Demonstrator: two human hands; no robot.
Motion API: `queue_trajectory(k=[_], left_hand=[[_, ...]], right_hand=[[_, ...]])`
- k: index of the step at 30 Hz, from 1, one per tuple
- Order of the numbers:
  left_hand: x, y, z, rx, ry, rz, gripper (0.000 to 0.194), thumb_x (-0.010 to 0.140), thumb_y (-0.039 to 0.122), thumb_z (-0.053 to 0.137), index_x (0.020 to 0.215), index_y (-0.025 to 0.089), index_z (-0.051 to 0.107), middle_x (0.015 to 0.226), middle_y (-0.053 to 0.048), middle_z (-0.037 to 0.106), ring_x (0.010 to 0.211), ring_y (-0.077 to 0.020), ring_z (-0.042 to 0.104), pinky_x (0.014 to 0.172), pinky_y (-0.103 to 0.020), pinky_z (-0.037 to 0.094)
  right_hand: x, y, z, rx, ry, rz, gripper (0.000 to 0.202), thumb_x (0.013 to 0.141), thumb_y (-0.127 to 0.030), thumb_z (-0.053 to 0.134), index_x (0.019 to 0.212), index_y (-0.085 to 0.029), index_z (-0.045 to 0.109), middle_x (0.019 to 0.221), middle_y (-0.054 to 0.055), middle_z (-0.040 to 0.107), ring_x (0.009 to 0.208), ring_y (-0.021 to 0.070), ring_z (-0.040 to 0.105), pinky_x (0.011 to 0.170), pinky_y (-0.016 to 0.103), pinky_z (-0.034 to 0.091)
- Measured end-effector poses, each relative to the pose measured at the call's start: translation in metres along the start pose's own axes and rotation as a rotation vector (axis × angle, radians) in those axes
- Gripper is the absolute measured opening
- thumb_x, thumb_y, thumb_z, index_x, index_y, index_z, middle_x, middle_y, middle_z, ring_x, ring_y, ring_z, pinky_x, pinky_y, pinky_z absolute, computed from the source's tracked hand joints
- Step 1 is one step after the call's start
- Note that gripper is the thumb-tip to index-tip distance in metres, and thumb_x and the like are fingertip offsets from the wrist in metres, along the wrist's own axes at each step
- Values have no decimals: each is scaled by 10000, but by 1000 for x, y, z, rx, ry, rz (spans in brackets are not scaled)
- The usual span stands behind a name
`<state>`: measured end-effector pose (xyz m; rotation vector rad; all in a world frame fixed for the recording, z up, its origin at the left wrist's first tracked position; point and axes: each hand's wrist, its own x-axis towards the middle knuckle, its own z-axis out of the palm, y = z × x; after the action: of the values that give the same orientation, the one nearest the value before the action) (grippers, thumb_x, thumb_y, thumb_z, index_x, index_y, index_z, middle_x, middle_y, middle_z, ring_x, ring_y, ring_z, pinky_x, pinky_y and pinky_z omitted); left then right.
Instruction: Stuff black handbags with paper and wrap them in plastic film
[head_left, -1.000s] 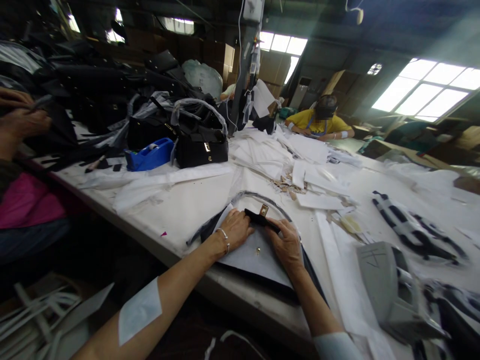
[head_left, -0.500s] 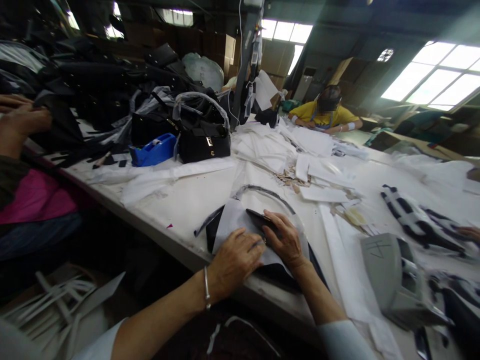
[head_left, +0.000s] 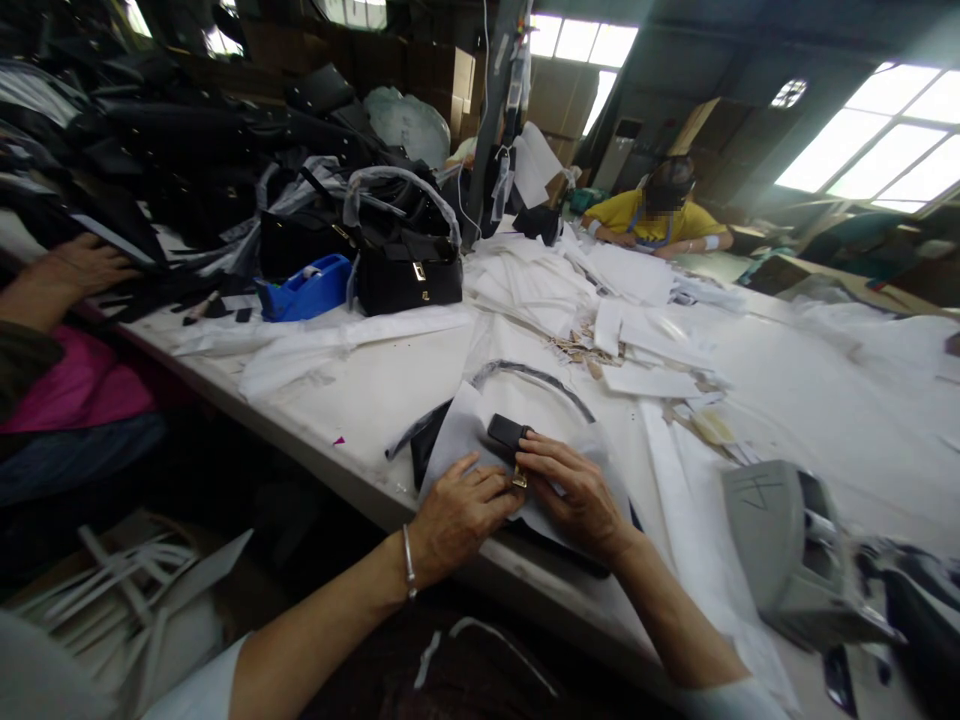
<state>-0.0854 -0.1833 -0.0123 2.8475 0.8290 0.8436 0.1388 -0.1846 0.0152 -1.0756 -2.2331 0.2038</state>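
Note:
A black handbag (head_left: 429, 448) lies on the table's near edge, largely covered by a white sheet (head_left: 459, 432), its wrapped handle (head_left: 517, 370) arching away from me. My left hand (head_left: 461, 510) rests palm down on the sheet, fingers stretched out and the tips beside a gold clasp (head_left: 519, 478). Fingers of my right hand (head_left: 576, 490) are closed over a short black strap (head_left: 507, 430) at the clasp; its thumb is mostly hidden. The strap's free end sticks out past the right fingertips.
Left of centre stand a finished black handbag (head_left: 409, 275) and a blue tape dispenser (head_left: 304, 288). White sheets (head_left: 525, 280) pile up beyond. A grey machine (head_left: 780, 550) sits at right. A co-worker's hand (head_left: 75, 268) is at far left; a person in yellow (head_left: 656, 220) sits opposite.
My right hand has come down onto the strap, which now shows its flat face and gold clasp. At left, the co-worker's hand has lowered; at right, black-and-white wrapped pieces have gone from view.

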Motion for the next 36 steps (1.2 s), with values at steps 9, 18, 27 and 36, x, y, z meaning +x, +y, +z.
queue_trajectory(k=[9, 18, 27, 36], left_hand=[[-14, -14, -2, -44, 76, 152, 317, 1024, 194, 383, 1259, 237, 590, 1243, -41, 674, 1240, -171, 558, 1107, -384, 377], [-10, -9, -9, -131, 30, 76, 304, 987, 191, 468, 1278, 208, 551, 1270, -42, 654, 1251, -171, 546, 1120, -371, 350], [0, 2, -11, -75, -96, -25, 365, 911, 266, 641, 1260, 233, 538, 1201, -37, 658, 1164, -191, 579, 1063, -384, 369], [19, 0, -25, -112, -274, -66, 379, 859, 291, 718, 1201, 230, 568, 1284, -39, 627, 1117, -228, 594, 916, -376, 421]], right_hand=[[-14, -11, -1, -37, -81, 88, 301, 940, -277, 591, 1236, -249, 635, 1303, 90, 641, 1316, 280, 507, 1107, 536, 419], [-7, -3, 4, -47, -62, 171, 202, 904, -300, 643, 1100, -272, 688, 1278, 64, 648, 1282, 256, 533, 1107, 503, 419], [-13, 0, 10, -74, -37, 106, 239, 930, -283, 617, 1156, -262, 690, 1277, 66, 656, 1309, 266, 504, 1111, 536, 403], [-6, 6, 12, 29, -44, 130, 173, 923, -275, 636, 1067, -268, 731, 1080, 39, 740, 1048, 221, 658, 981, 456, 509]])
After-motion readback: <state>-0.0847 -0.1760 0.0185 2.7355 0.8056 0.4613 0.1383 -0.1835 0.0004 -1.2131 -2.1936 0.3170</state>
